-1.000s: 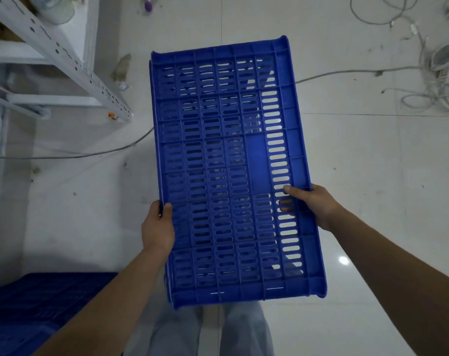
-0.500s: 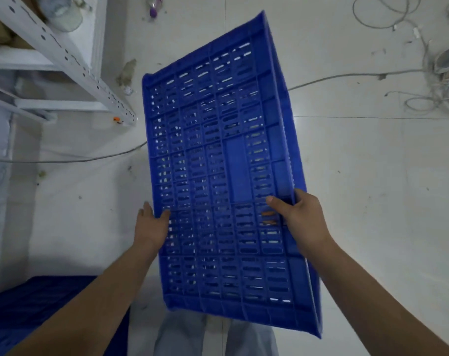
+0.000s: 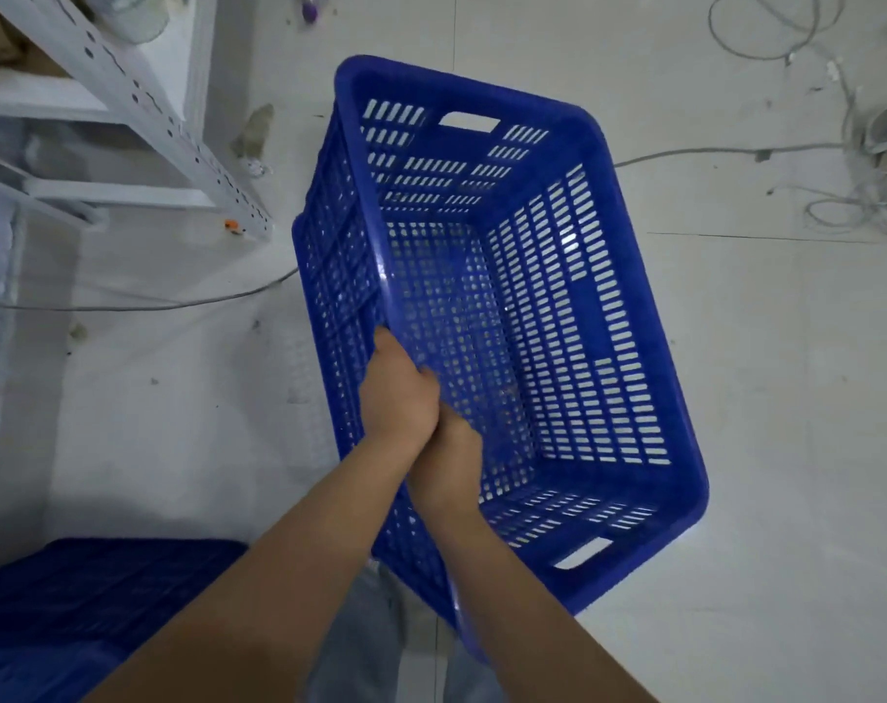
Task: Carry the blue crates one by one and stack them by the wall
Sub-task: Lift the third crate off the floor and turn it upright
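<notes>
Pale tiled floor (image 3: 735, 398) underfoot, loose cables (image 3: 857, 195) coiled at the far right, a white perforated shelf frame (image 3: 142, 109) at the upper left, more blue plastic (image 3: 86, 611) low at the left edge, probably other crates.

Held in the air over the tiles: one blue crate (image 3: 583, 317), empty and tipped so its open mouth faces the camera, with slotted walls and a handle cut-out at each short end. Left hand (image 3: 398, 398) and right hand (image 3: 451, 461) side by side and touching, both on the crate's left long rim. Grip of each closed over that rim, fingers mostly hidden behind the wall, so cannot tell how far they wrap. Nothing holding the opposite long side.

Looks like mid-carry with a lopsided hold. Better to spread the hands before walking on: one to each end cut-out, or one to each long rim, so the load hangs level. Move one hand at a time, never both. Mind the thin cable (image 3: 177, 304) crossing the floor at the left, and the shelf frame's corner when turning. Lower square onto the stack with rims lined up. Cannot tell from here which way the wall lies.
</notes>
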Demonstrator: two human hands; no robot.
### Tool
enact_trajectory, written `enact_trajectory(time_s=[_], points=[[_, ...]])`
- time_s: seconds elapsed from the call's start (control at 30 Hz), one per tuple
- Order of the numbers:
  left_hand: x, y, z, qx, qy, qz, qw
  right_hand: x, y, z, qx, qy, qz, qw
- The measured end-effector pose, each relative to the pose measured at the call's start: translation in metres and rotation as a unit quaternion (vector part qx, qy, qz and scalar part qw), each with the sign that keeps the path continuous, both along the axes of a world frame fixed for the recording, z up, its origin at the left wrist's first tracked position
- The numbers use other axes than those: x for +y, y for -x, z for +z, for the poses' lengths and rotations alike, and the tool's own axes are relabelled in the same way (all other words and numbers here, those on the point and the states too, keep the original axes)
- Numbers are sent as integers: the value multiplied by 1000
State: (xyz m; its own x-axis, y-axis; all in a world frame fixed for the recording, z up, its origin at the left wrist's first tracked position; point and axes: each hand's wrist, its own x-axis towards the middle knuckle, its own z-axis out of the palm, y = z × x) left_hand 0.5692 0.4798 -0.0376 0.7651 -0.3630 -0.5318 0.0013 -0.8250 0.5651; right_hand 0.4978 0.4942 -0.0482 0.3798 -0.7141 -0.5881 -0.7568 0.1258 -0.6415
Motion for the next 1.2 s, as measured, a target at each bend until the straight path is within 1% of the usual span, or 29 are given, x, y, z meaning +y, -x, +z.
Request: enact_trajectory(time_s=[0.03,0.1,0.2,0.23,0.3,0.33,0.4,0.47,0.53,0.6,0.7,0.77,0.83,0.9,0.93,1.0,1.03,1.07,1.1,1.13,1.17,1.2], points=[[4,-5,-4,-17,-7,9,1000,5,-6,-2,-4,-1,11,1000],[15,-20,-14,-21,-8,26,999,12,-17,-7,-20,-17,39,999],[39,-51,-32,13,3,63,998,5,-23,-13,-45,-113,83,989],[48,-62,-40,32,2,69,997,-3,-20,-17,-42,-119,99,987],[64,-81,-55,75,-6,81,994,-30,-10,-27,-17,-86,106,991],[71,-88,-63,89,-11,91,992,-48,-2,-32,6,-52,95,994],[80,-97,-77,100,-23,111,988,-86,17,-43,69,53,72,994],[86,-103,-89,102,-35,127,986,-122,40,-53,153,148,60,975],[90,-107,-97,103,-40,136,984,-145,62,-61,237,182,56,953],[91,-109,-103,106,-35,136,984,-157,80,-71,293,143,59,943],[88,-112,-108,131,-13,143,981,-160,98,-83,310,35,32,950],[85,-114,-113,150,-1,146,978,-162,106,-88,315,37,14,948],[83,-115,-119,171,-11,134,976,-163,111,-91,322,68,14,944],[83,-115,-124,176,-53,93,978,-164,113,-92,324,89,25,942],[84,-114,-125,163,-83,64,981,-164,115,-93,323,94,30,941],[84,-115,-124,108,-128,-6,986,-166,117,-94,318,99,35,942],[84,-115,-120,72,-131,-46,988,-167,118,-94,316,97,33,943],[84,-118,-117,14,-133,-105,985,-168,119,-95,313,94,31,944],[83,-123,-115,-65,-160,-200,965,-169,119,-96,313,91,30,945],[80,-129,-113,-149,-214,-321,910,-171,119,-97,316,92,34,944],[76,-135,-113,-210,-269,-443,829,-172,119,-97,323,97,44,940],[71,-141,-111,-228,-311,-542,747,-175,119,-99,332,105,58,936]])
